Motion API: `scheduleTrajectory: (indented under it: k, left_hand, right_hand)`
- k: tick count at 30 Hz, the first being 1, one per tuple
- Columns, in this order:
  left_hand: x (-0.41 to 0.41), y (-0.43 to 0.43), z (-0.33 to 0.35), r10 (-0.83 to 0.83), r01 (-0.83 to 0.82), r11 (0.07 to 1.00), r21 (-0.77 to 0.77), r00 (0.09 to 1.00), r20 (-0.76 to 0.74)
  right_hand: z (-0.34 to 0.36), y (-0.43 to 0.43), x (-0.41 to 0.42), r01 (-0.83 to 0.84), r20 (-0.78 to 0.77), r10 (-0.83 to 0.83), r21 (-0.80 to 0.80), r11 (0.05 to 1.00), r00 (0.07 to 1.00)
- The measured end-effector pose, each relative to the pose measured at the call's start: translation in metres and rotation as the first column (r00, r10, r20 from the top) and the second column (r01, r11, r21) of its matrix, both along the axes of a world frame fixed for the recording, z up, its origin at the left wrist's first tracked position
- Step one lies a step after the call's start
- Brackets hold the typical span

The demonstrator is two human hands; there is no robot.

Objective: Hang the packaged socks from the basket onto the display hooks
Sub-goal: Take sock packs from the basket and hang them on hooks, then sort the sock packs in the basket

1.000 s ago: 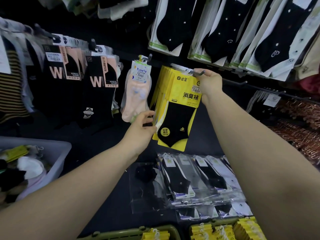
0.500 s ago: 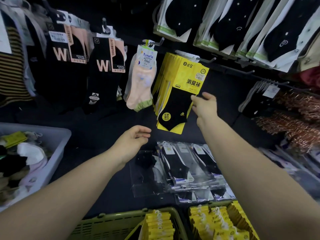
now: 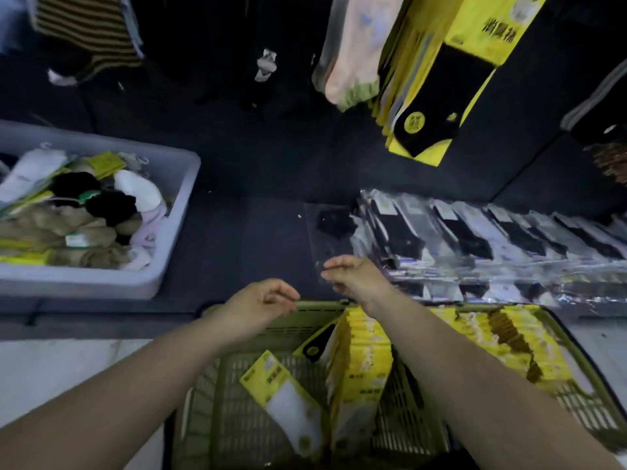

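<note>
An olive-green plastic basket (image 3: 237,432) sits low in front of me, holding yellow-carded sock packs (image 3: 359,364) stacked on edge and one loose pack with a white sock (image 3: 288,401). A second basket (image 3: 590,364) of yellow packs is to its right. My left hand (image 3: 258,305) hovers over the basket's far rim, fingers loosely curled, holding nothing. My right hand (image 3: 353,278) is just beyond the rim, fingers relaxed and empty. Yellow packs with black socks (image 3: 437,96) hang on the display at upper right.
A grey tub (image 3: 159,252) of mixed loose socks stands at left on the dark shelf. Clear-wrapped black socks (image 3: 475,239) lie in a row at right. Pink socks (image 3: 353,62), black socks and striped socks (image 3: 84,28) hang above.
Both hands have let go of the hanging yellow pack and come down to the basket's far rim. My view has tilted down from the display to the baskets.
</note>
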State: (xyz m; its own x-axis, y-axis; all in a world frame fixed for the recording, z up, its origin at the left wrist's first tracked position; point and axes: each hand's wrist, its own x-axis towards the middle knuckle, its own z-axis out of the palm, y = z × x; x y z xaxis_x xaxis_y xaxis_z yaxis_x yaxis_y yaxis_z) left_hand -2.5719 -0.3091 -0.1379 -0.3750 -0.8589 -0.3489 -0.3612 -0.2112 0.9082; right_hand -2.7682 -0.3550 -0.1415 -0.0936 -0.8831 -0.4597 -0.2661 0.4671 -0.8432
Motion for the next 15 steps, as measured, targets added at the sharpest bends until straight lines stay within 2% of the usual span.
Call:
scheduleTrajectory:
  k: [3, 6, 8, 9, 12, 15]
  left_hand:
    - [0.017, 0.018, -0.024, 0.008, -0.01, 0.999, 0.044, 0.999, 0.038]
    - [0.032, 0.034, -0.046, 0.074, -0.084, 0.989, 0.124, 0.994, 0.082]
    - [0.04, 0.041, -0.061, 0.036, -0.058, 0.987, 0.15, 0.989, 0.142]
    - [0.042, 0.041, -0.068, -0.003, -0.026, 0.987, 0.158, 0.984, 0.177]
    - [0.049, 0.036, -0.084, -0.081, 0.041, 0.986, 0.16, 0.965, 0.249]
    - [0.06, 0.033, -0.095, -0.083, 0.037, 0.988, 0.151, 0.945, 0.316]
  right_hand:
    - [-0.046, 0.015, 0.014, -0.061, -0.015, 0.062, 0.093, 0.994, 0.998]
    - [-0.097, 0.025, 0.024, -0.126, -0.085, 0.143, 0.173, 0.977, 0.986]
    - [-0.134, 0.031, 0.028, -0.209, -0.166, 0.254, 0.246, 0.946, 0.953]
    - [-0.153, 0.035, 0.029, -0.267, -0.222, 0.341, 0.306, 0.914, 0.913]
    - [-0.216, 0.052, 0.034, -0.423, -0.341, 0.613, 0.487, 0.764, 0.713]
    - [-0.266, 0.079, 0.045, -0.353, -0.407, 0.622, 0.562, 0.748, 0.669]
